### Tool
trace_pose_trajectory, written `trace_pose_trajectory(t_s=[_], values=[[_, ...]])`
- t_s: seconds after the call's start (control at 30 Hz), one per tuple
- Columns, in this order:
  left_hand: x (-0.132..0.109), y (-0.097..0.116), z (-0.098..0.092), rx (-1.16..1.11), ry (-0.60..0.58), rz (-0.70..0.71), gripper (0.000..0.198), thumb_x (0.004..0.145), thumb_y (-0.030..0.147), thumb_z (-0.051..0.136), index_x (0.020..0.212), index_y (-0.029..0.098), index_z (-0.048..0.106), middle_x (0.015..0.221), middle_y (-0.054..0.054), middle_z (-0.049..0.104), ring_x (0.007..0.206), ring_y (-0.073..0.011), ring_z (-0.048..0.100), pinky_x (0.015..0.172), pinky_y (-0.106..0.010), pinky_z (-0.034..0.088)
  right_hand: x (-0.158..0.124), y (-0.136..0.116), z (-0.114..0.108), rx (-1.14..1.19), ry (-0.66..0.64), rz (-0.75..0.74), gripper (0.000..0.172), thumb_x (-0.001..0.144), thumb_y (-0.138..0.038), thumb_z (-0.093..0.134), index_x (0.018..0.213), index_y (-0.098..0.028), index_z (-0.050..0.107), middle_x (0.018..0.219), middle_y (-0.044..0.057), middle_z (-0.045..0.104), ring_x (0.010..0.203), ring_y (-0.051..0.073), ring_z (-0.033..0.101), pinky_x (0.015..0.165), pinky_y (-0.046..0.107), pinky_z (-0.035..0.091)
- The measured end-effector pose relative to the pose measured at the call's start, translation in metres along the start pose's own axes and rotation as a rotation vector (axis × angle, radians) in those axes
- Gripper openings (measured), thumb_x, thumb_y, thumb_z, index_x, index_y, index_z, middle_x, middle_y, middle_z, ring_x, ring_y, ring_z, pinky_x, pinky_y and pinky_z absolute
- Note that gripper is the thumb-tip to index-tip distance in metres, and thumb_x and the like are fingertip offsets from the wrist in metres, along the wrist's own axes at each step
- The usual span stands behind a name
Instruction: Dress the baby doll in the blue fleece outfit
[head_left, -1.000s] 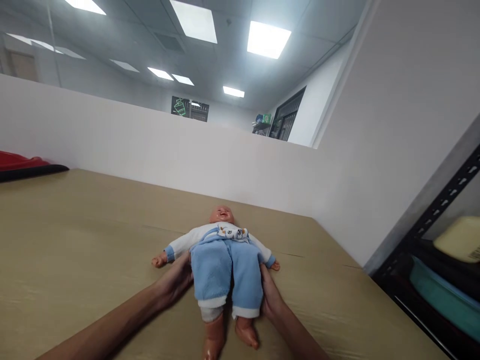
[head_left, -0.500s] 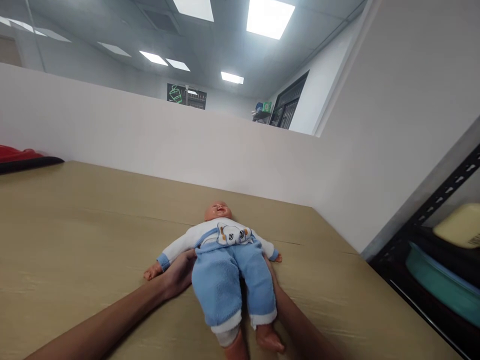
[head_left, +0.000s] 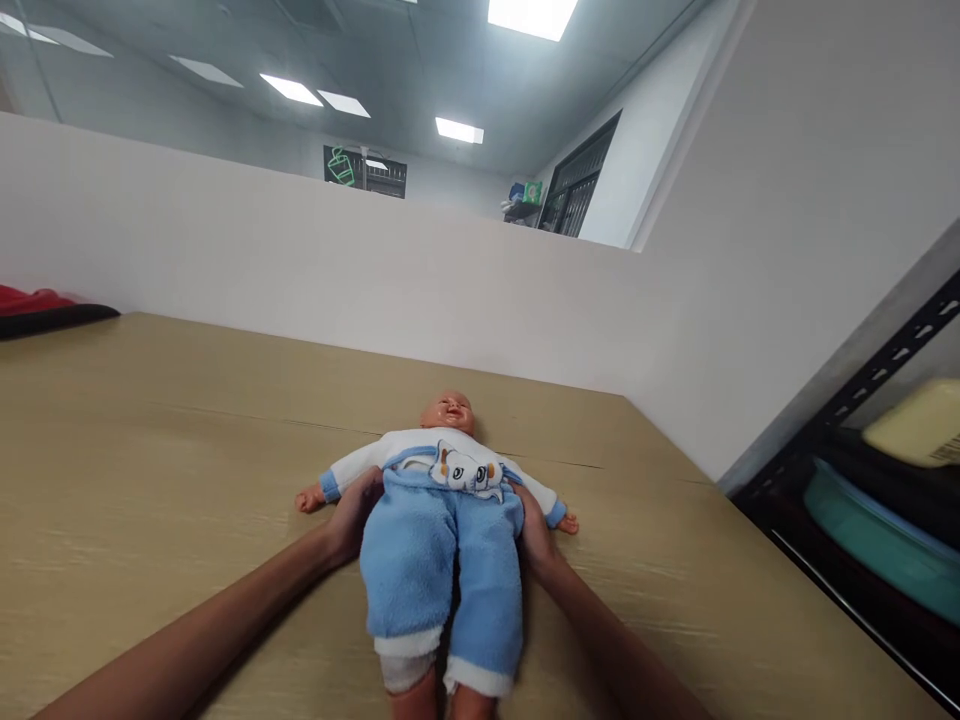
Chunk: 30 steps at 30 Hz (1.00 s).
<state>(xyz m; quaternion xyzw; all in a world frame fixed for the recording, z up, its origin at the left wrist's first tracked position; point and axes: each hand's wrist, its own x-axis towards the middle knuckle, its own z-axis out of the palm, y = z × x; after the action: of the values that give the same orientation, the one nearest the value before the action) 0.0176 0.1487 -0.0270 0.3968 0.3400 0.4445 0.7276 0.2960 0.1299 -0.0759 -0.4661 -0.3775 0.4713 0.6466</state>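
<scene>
A baby doll [head_left: 448,412] lies on its back on the wooden table, its head toward the wall and its feet toward me. It wears a white top and fleecy blue trousers [head_left: 409,560] with white cuffs; an animal face decorates the front. At the doll's waist, my left hand [head_left: 358,510] grips the left side, with the fingertips hidden by the cloth. My right hand [head_left: 534,525] grips the opposite side, its fingers mostly tucked behind the trousers. Both doll arms spread outward past my hands.
The tabletop [head_left: 187,430] meets a low white wall [head_left: 375,270] with glass above. A black metal rack [head_left: 862,395] on the right holds a teal basin [head_left: 877,530] and a pale yellow container [head_left: 919,425]. Red cloth [head_left: 34,298] lies at the far left.
The doll's legs have swung left and straightened, while its head has shifted slightly right. My right hand shows more now, beside the waist. The camera view has tilted down a little.
</scene>
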Motion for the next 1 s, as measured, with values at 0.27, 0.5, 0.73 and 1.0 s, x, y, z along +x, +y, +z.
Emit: trace_pose_trajectory(t_s=[0.27, 0.5, 0.73, 1.0], values=[[0.011, 0.029, -0.063, 0.690, -0.209, 0.054, 0.035, 0.071, 0.041, 0.075, 0.102, 0.028, 0.082, 0.130, -0.005, 0.077, 0.140, -0.0395, 0.052, 0.124, -0.050, 0.032, -0.006, -0.022, -0.013, -0.084, -0.363, 0.016, 0.045, 0.077, -0.058, 0.077, 0.105, -0.023, 0.080, 0.108, 0.006, 0.080, 0.111, 0.031, 0.069, 0.110, 0.045, 0.050], [0.006, 0.053, -0.067, 0.869, -0.490, 0.106, 0.046, 0.086, 0.055, 0.075, 0.124, 0.029, 0.077, 0.137, -0.005, 0.073, 0.132, -0.0361, 0.061, 0.115, -0.045, 0.045, -0.025, -0.043, -0.010, -0.271, -0.527, -0.025, 0.056, 0.075, -0.053, 0.090, 0.122, -0.026, 0.076, 0.129, 0.006, 0.075, 0.122, 0.030, 0.066, 0.113, 0.046, 0.048], [0.006, 0.049, -0.045, 0.985, -0.353, 0.334, 0.032, 0.097, 0.053, 0.064, 0.108, 0.025, 0.075, 0.113, -0.002, 0.075, 0.108, -0.0283, 0.066, 0.103, -0.040, 0.051, -0.027, -0.040, 0.009, -0.141, -0.317, -0.110, 0.044, 0.086, -0.051, 0.082, 0.122, -0.029, 0.069, 0.126, 0.002, 0.073, 0.122, 0.024, 0.063, 0.115, 0.039, 0.046], [0.004, 0.031, -0.032, 0.936, -0.193, 0.623, 0.033, 0.096, 0.047, 0.067, 0.118, 0.023, 0.064, 0.123, -0.008, 0.063, 0.121, -0.0269, 0.060, 0.110, -0.039, 0.045, -0.028, -0.046, 0.022, -0.291, -0.242, -0.220, 0.051, 0.086, -0.060, 0.077, 0.123, -0.027, 0.065, 0.124, 0.005, 0.071, 0.120, 0.026, 0.063, 0.108, 0.038, 0.051]])
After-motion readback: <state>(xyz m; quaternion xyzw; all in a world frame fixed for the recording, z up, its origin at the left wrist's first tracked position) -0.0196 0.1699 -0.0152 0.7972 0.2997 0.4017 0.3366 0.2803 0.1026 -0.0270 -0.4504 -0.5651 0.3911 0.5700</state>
